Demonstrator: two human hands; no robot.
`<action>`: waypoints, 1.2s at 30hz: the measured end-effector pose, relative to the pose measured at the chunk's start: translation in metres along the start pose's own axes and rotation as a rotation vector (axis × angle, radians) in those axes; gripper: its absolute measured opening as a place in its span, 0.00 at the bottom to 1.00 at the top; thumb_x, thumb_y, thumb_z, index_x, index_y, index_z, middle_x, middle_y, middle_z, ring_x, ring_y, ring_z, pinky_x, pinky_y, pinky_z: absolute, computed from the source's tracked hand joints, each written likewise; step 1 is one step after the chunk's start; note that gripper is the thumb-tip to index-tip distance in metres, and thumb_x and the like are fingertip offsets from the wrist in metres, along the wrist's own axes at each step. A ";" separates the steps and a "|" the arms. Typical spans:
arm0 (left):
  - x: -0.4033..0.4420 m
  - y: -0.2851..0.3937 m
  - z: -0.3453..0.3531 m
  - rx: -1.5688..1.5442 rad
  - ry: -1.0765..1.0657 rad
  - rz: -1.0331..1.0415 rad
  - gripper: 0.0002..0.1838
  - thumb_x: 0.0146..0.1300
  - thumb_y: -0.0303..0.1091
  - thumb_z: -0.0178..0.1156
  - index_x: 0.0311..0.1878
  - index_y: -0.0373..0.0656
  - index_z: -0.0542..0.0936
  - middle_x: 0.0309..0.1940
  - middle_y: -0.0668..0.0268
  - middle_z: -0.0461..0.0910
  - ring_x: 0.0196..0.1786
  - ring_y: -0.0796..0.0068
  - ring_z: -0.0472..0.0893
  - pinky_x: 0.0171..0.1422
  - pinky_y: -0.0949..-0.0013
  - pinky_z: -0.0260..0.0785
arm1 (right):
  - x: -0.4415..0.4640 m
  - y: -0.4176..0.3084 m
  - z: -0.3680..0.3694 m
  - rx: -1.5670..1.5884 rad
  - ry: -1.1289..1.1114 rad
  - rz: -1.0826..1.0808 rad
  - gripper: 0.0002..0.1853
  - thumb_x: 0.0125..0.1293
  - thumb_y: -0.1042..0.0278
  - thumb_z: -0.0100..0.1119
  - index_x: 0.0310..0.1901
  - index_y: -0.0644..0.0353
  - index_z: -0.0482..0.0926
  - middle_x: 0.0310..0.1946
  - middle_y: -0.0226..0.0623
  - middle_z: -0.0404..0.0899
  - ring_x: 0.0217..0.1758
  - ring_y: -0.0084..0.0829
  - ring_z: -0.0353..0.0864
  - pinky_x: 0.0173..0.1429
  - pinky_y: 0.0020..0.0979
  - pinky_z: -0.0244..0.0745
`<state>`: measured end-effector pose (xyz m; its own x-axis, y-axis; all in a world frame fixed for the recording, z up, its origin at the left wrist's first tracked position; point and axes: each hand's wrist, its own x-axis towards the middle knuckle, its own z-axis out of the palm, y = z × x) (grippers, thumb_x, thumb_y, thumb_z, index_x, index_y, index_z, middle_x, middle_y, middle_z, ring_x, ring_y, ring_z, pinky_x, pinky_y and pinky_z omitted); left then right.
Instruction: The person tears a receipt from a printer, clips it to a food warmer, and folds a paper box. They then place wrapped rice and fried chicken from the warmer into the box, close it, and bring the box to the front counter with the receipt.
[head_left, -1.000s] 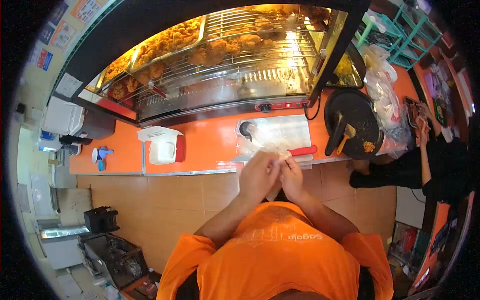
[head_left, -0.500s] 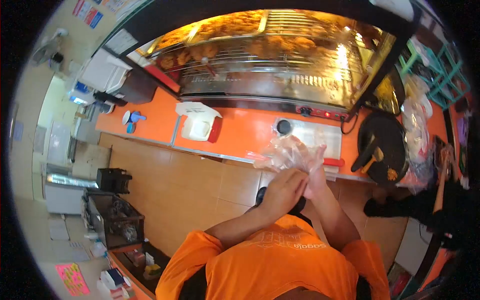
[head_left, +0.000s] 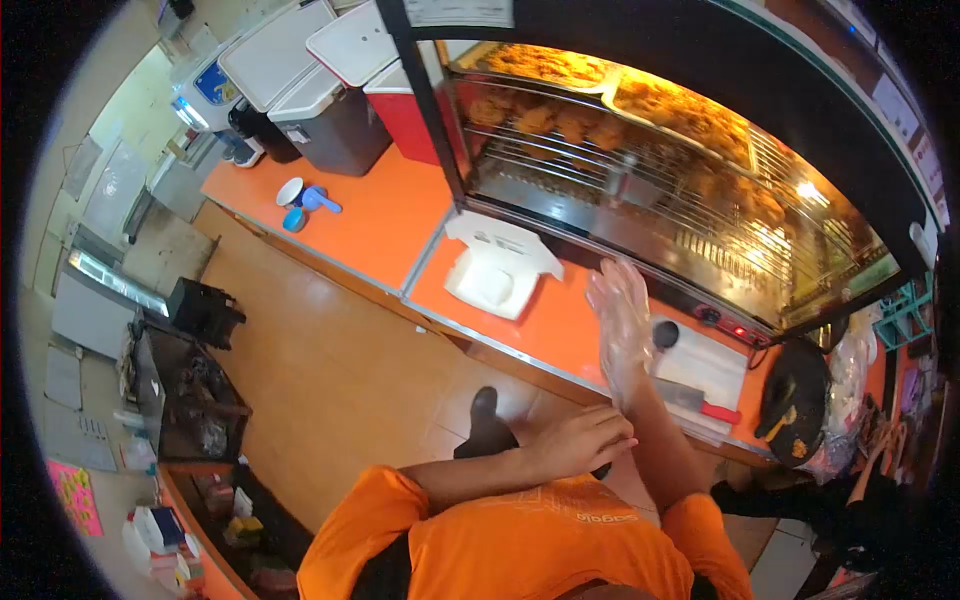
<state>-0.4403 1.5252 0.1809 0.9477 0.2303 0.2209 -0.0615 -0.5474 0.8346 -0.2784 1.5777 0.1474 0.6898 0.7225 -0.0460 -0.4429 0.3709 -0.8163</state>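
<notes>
Moved to lower centre, the left hand (head_left: 588,441) is perhaps snugging the glove (head_left: 628,366), grip unclear, while the empty right hand (head_left: 621,318) is stretching flat.

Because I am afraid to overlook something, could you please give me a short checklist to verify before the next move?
1. Right hand covered: ok, a clear plastic glove is on it.
2. Left hand covered: not ok, it looks bare.
3. White box open: ok, its lid is up, on the orange counter.
4. Knife out of the hands: ok, it lies near the counter's edge.
5. Display cabinet indicator lit: ok, a red light shows.
6. Cabinet glass closed: cannot tell, reflections confuse it.
</notes>
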 end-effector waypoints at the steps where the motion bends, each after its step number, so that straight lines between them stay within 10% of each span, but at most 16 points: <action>1: -0.012 -0.016 -0.023 0.001 -0.011 0.009 0.09 0.68 0.35 0.61 0.41 0.38 0.78 0.41 0.55 0.78 0.48 0.54 0.80 0.52 0.59 0.75 | 0.022 0.023 0.022 -0.255 -0.055 -0.113 0.35 0.71 0.56 0.63 0.73 0.58 0.60 0.70 0.47 0.64 0.71 0.45 0.68 0.73 0.44 0.65; 4: -0.052 -0.069 -0.086 0.038 0.185 0.195 0.10 0.66 0.38 0.65 0.42 0.40 0.81 0.36 0.57 0.80 0.41 0.53 0.81 0.46 0.58 0.76 | 0.078 0.021 0.129 -0.877 -0.174 -0.508 0.33 0.70 0.57 0.62 0.70 0.62 0.64 0.68 0.50 0.69 0.70 0.47 0.70 0.74 0.44 0.63; 10: -0.132 -0.137 -0.209 0.141 0.221 -0.196 0.07 0.66 0.34 0.65 0.40 0.40 0.83 0.40 0.57 0.84 0.40 0.57 0.84 0.44 0.63 0.78 | 0.240 0.047 0.232 -1.918 -0.003 -1.089 0.42 0.66 0.46 0.60 0.78 0.48 0.55 0.70 0.53 0.67 0.74 0.48 0.65 0.77 0.45 0.59; 11: -0.143 -0.150 -0.223 0.144 0.211 -0.179 0.07 0.66 0.34 0.65 0.40 0.40 0.83 0.40 0.57 0.84 0.40 0.57 0.84 0.44 0.63 0.78 | 0.252 0.039 0.244 -1.923 0.020 -1.093 0.42 0.66 0.46 0.60 0.78 0.48 0.55 0.70 0.53 0.67 0.74 0.48 0.65 0.77 0.45 0.59; 13: -0.168 -0.174 -0.244 0.110 0.327 -0.334 0.09 0.68 0.36 0.62 0.41 0.39 0.83 0.38 0.57 0.84 0.39 0.56 0.84 0.43 0.62 0.78 | 0.263 0.023 0.257 -2.057 -0.258 -0.368 0.44 0.64 0.45 0.61 0.79 0.37 0.52 0.70 0.51 0.68 0.74 0.48 0.66 0.78 0.48 0.57; 14: -0.174 -0.181 -0.253 0.106 0.317 -0.329 0.09 0.68 0.36 0.62 0.41 0.39 0.83 0.38 0.57 0.84 0.39 0.56 0.84 0.43 0.62 0.78 | 0.261 0.025 0.256 -2.070 -0.190 -0.688 0.43 0.65 0.46 0.61 0.79 0.35 0.53 0.66 0.50 0.73 0.72 0.48 0.69 0.76 0.51 0.59; 17: -0.197 -0.195 -0.271 0.045 0.408 -0.527 0.08 0.69 0.33 0.61 0.41 0.38 0.83 0.38 0.57 0.85 0.36 0.61 0.85 0.37 0.65 0.79 | 0.255 0.015 0.253 -2.077 -0.346 -0.505 0.42 0.64 0.47 0.62 0.78 0.37 0.56 0.61 0.49 0.76 0.68 0.51 0.72 0.72 0.52 0.63; 23: -0.217 -0.208 -0.289 0.010 0.421 -0.539 0.08 0.69 0.32 0.62 0.41 0.37 0.84 0.37 0.60 0.86 0.36 0.71 0.84 0.35 0.69 0.76 | 0.214 0.045 0.225 -1.782 -0.170 -1.055 0.35 0.64 0.51 0.63 0.71 0.50 0.65 0.66 0.46 0.71 0.65 0.49 0.74 0.67 0.47 0.71; 26: -0.227 -0.225 -0.288 -0.019 0.455 -0.492 0.08 0.69 0.32 0.61 0.41 0.36 0.83 0.36 0.58 0.85 0.33 0.68 0.83 0.32 0.69 0.76 | 0.167 0.070 0.248 -0.460 0.000 -0.510 0.34 0.67 0.44 0.61 0.68 0.56 0.67 0.63 0.43 0.72 0.63 0.45 0.74 0.68 0.44 0.73; 27: -0.231 -0.229 -0.286 -0.013 0.488 -0.493 0.08 0.69 0.32 0.62 0.40 0.36 0.83 0.35 0.59 0.85 0.33 0.69 0.83 0.32 0.69 0.75 | 0.159 0.071 0.234 -0.472 0.016 -0.505 0.34 0.67 0.44 0.61 0.68 0.56 0.67 0.63 0.43 0.72 0.63 0.45 0.74 0.68 0.44 0.73; 29: -0.231 -0.235 -0.282 -0.007 0.498 -0.484 0.08 0.69 0.32 0.62 0.40 0.36 0.83 0.35 0.59 0.85 0.33 0.69 0.83 0.32 0.69 0.74 | 0.145 0.069 0.200 0.497 -0.393 0.140 0.33 0.67 0.44 0.60 0.65 0.59 0.69 0.60 0.46 0.73 0.61 0.46 0.75 0.68 0.46 0.73; 36: -0.207 -0.235 -0.291 -0.024 0.376 -0.389 0.07 0.69 0.31 0.63 0.41 0.36 0.82 0.34 0.60 0.83 0.34 0.71 0.82 0.33 0.70 0.73 | 0.082 0.066 0.185 0.544 -0.202 0.349 0.32 0.69 0.44 0.59 0.62 0.63 0.70 0.59 0.53 0.75 0.59 0.47 0.78 0.64 0.49 0.76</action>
<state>-0.7129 1.8402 0.0858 0.7247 0.6869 0.0550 0.2606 -0.3470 0.9009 -0.3572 1.7691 0.1963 0.3570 0.9284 -0.1027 -0.8819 0.2988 -0.3647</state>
